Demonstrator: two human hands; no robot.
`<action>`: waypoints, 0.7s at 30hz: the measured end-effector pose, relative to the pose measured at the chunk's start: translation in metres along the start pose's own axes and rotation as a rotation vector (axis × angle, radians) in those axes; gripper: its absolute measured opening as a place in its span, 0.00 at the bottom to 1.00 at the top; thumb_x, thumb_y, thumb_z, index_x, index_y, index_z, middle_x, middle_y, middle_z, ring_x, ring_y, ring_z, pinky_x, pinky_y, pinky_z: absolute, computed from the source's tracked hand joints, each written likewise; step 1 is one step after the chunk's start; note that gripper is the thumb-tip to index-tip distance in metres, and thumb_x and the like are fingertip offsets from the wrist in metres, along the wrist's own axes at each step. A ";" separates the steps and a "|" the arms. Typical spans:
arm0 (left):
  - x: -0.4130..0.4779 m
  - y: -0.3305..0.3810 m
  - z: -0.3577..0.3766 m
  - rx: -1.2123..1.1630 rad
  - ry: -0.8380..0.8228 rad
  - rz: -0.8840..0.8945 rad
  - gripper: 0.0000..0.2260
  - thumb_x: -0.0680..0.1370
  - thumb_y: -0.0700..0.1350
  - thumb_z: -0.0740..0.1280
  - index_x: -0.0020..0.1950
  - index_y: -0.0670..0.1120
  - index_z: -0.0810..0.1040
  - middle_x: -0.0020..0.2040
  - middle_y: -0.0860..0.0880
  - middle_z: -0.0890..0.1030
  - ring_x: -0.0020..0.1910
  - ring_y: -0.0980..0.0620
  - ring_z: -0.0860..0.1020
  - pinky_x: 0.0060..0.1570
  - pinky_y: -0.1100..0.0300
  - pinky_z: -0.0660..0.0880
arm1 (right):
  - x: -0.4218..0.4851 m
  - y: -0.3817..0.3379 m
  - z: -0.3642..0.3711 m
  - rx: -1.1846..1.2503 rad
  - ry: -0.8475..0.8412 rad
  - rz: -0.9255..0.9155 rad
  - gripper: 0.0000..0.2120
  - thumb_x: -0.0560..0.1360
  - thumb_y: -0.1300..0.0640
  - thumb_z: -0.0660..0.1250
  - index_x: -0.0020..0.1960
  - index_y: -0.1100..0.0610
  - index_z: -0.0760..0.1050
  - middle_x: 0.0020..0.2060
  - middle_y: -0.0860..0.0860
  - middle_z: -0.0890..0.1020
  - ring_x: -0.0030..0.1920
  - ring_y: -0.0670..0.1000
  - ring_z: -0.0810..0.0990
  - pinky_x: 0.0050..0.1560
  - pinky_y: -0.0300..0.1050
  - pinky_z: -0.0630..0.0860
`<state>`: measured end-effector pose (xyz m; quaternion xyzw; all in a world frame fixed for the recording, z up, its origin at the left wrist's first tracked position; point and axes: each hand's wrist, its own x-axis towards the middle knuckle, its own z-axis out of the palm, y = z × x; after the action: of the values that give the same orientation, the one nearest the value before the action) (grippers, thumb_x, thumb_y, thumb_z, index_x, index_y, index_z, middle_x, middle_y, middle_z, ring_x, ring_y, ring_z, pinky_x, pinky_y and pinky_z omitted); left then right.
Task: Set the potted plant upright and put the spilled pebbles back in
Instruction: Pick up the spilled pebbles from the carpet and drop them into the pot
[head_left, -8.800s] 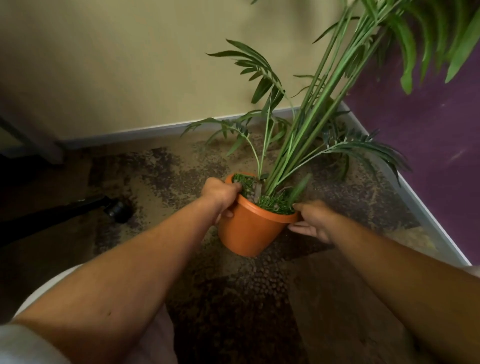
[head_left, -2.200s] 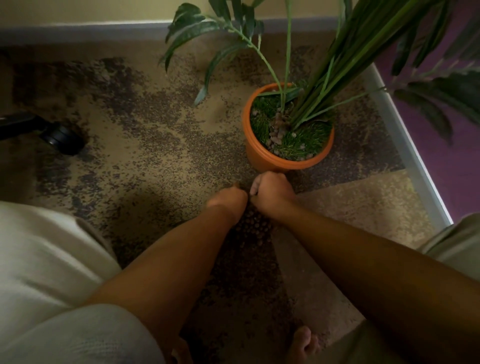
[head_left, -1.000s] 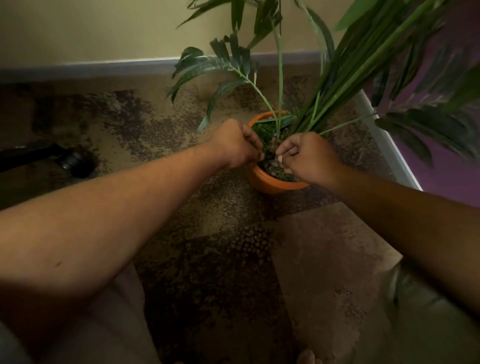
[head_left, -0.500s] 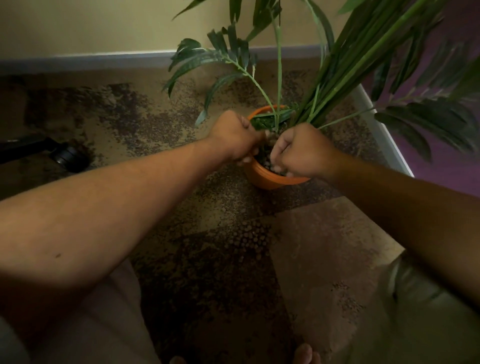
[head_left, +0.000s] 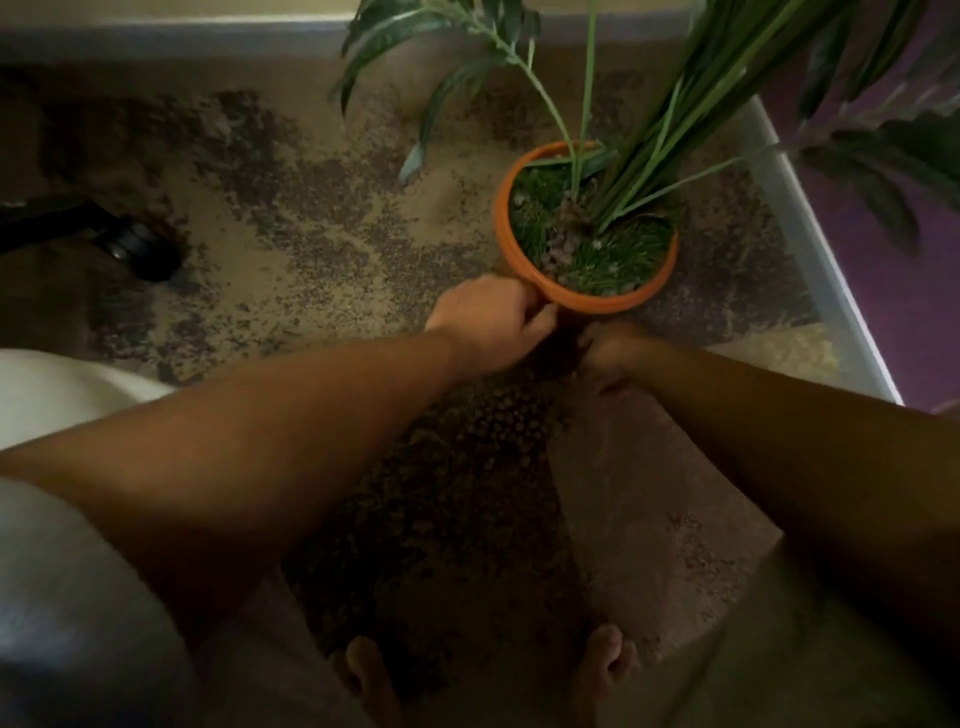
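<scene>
The orange pot (head_left: 524, 262) stands upright on the patterned carpet in the room's corner, long green leaves (head_left: 670, 104) rising from it. Green moss and a small pile of pebbles (head_left: 563, 247) lie inside around the stems. My left hand (head_left: 488, 319) is down on the floor just in front of the pot's near rim, fingers curled. My right hand (head_left: 613, 348) is low beside it in the pot's shadow, fingers bent toward the carpet. Blur and shadow hide whether either hand holds pebbles. Spilled pebbles on the dark speckled carpet are hard to tell apart.
A white skirting board (head_left: 810, 218) and purple wall run along the right, a second skirting at the back. A black chair caster (head_left: 137, 247) sits at the left. My bare feet (head_left: 602, 660) and knees are at the bottom.
Both hands have come down from over the pot's soil to the carpet in front of the pot. The view has tilted downward.
</scene>
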<state>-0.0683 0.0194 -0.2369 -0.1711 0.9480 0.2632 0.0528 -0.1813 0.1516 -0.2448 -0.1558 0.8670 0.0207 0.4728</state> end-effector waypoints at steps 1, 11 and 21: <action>0.001 -0.002 0.008 0.001 -0.101 -0.119 0.13 0.77 0.58 0.61 0.42 0.50 0.77 0.36 0.50 0.76 0.42 0.45 0.78 0.38 0.56 0.70 | 0.003 0.000 0.006 -0.034 0.030 0.004 0.23 0.72 0.63 0.74 0.65 0.63 0.75 0.62 0.62 0.79 0.60 0.61 0.81 0.61 0.56 0.78; -0.008 -0.038 0.053 0.096 -0.360 -0.446 0.27 0.74 0.50 0.71 0.72 0.49 0.69 0.75 0.41 0.61 0.67 0.39 0.71 0.62 0.45 0.74 | 0.040 -0.010 0.053 0.057 0.295 -0.095 0.20 0.74 0.50 0.71 0.63 0.53 0.71 0.63 0.56 0.75 0.65 0.58 0.73 0.64 0.50 0.73; -0.001 -0.020 0.058 0.084 -0.336 -0.224 0.17 0.78 0.43 0.66 0.67 0.49 0.75 0.66 0.43 0.73 0.63 0.41 0.75 0.58 0.51 0.74 | 0.042 -0.007 0.060 -0.091 0.313 -0.174 0.14 0.77 0.50 0.66 0.61 0.53 0.74 0.67 0.59 0.70 0.66 0.63 0.72 0.67 0.55 0.70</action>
<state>-0.0597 0.0335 -0.2958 -0.2269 0.9110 0.2407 0.2461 -0.1517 0.1459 -0.3115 -0.2526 0.9114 -0.0056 0.3249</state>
